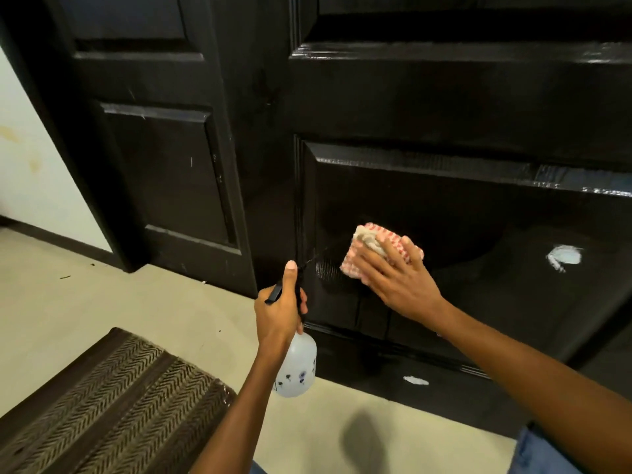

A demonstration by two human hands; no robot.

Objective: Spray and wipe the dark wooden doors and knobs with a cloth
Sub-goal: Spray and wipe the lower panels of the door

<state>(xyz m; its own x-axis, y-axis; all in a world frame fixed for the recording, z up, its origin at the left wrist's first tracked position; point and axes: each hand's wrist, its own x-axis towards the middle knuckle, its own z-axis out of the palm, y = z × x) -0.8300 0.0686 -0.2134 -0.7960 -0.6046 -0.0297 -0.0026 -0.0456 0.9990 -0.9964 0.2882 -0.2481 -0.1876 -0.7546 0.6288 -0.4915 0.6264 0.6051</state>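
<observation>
Here the right hand (pixel 398 280) lies flat, fingers straight, pressing the red-checked cloth (pixel 379 249) against the lower panel of the right-hand door (pixel 444 217), near that panel's left edge; flat palm presumably spreads pressure for wiping. The left hand (pixel 282 311) grips the spray bottle (pixel 297 367) by its neck, thumb up, nozzle aimed at the panel just left of the cloth, likely wetting ahead of it. No knob in view.

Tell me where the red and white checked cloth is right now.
In the head view, the red and white checked cloth lies flat under the right hand on the right dark wooden door's lower panel.
</observation>
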